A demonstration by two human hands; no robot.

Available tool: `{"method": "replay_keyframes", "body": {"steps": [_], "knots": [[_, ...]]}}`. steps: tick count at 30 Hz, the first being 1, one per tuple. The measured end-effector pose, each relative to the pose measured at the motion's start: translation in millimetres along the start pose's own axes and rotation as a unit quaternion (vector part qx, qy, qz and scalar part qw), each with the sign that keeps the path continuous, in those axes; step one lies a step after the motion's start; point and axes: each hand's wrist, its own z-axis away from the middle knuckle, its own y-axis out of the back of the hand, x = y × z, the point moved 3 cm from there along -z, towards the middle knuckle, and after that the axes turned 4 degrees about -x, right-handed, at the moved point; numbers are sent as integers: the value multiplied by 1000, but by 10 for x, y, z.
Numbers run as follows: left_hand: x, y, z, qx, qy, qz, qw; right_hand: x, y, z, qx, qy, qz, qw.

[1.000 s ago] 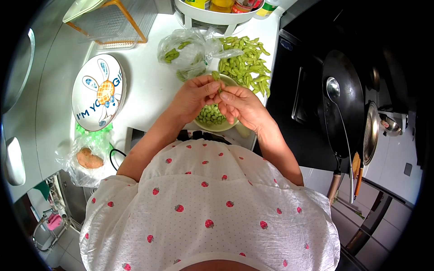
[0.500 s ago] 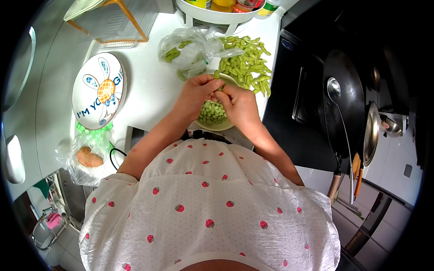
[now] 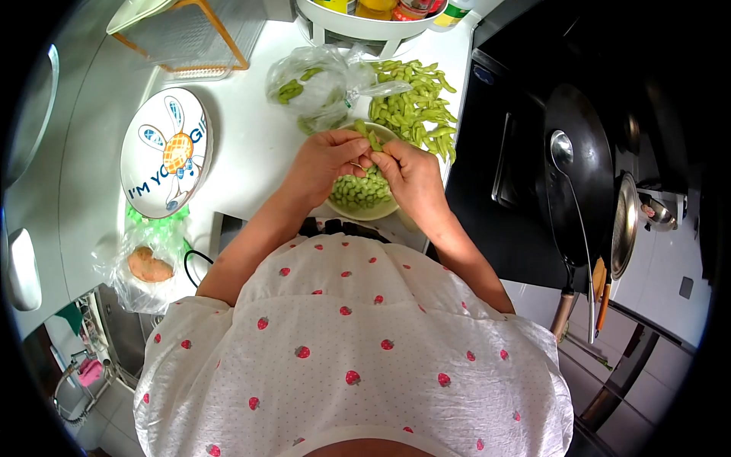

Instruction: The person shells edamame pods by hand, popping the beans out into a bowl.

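White counter point(image 3: 247, 145) beneath left hand point(image 3: 326, 164) and right hand point(image 3: 415, 179), inward-angled, thumbs pinch-tight on green pod point(image 3: 375, 141)

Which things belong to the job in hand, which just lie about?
Likely in the job:
held green pod
loose green pods
clear plastic pod bag
pale round bowl
shelled green beans

Likely lying about:
white printed plate
bagged brown tuber
black metal wok
long steel ladle

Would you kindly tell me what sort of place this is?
Most likely a kitchen: there is a dark wok, a metal ladle lying across it, and a heap of green pods.
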Motion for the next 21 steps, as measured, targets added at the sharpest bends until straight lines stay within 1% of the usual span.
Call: {"method": "replay_keyframes", "body": {"steps": [3,5,9,11,14,17,21], "knots": [[3,-16,-11,12,2,-26,1000,38,-22,12,10,38,36,999],[20,-35,3,15,-1,-42,999,33,-22,17,12,43,54,998],[31,-71,23,20,-39,-65,997,21,-42,29,17,54,84,995],[26,-72,22,26,-49,-72,996,-1,-35,24,18,43,76,996],[5,-55,17,24,-40,-54,997,6,-33,22,17,35,44,998],[8,-33,7,8,2,2,1000,40,-19,15,3,42,6,999],[8,-38,1,4,8,22,1000,129,-73,20,-11,49,-35,998]]}}
